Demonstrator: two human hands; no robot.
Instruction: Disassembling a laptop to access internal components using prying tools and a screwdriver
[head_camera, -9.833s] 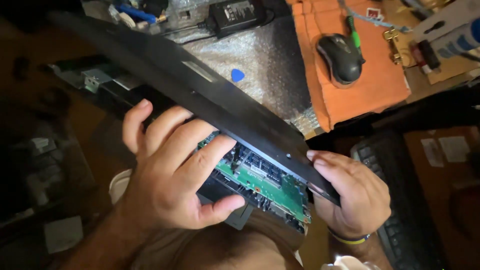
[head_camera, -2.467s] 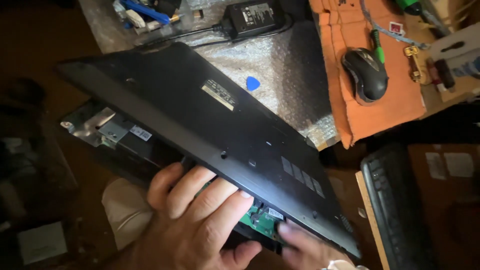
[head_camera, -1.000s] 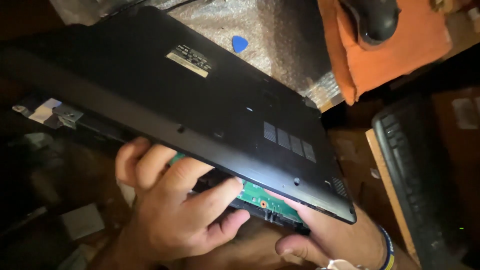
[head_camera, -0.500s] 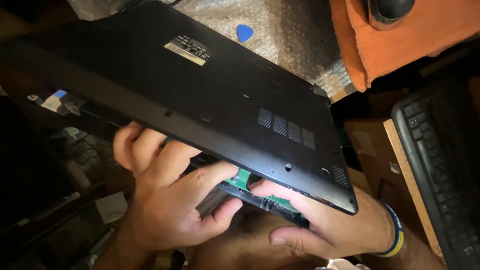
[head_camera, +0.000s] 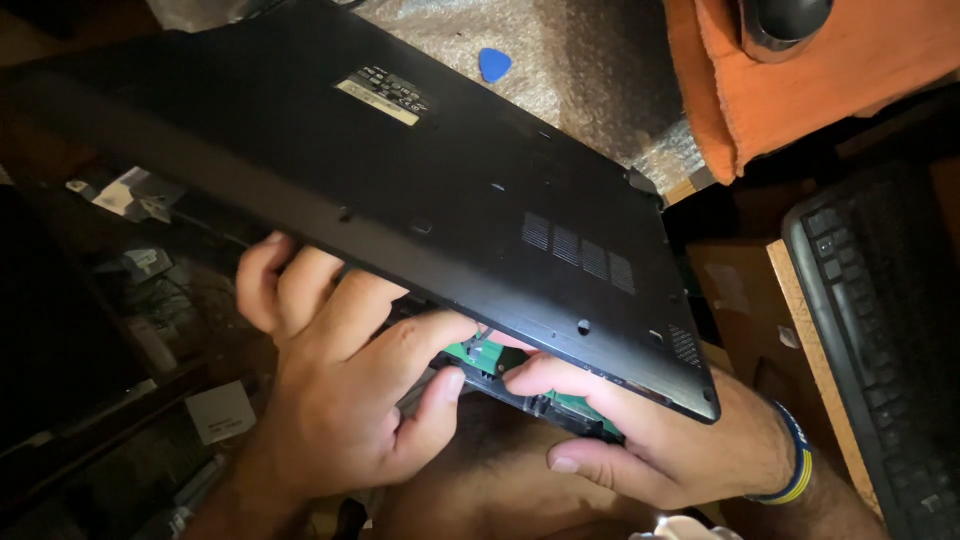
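Two hands work under the black laptop base cover (head_camera: 420, 190), which now sits higher in view. The left hand (head_camera: 340, 400) curls its grip under the near edge. The right hand (head_camera: 640, 440), newly forward, pinches the green circuit board (head_camera: 490, 355), widening the gap.

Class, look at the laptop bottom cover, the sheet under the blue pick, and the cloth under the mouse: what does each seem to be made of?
Laptop bottom cover: probably moulded plastic, matte black with a fine brushed sheen and punched vent slots. Sheet: likely bubble wrap, translucent with a regular dimpled texture. Cloth: seemingly orange woven or microfibre fabric, soft folds and a draped edge. Blue pick: apparently smooth plastic.
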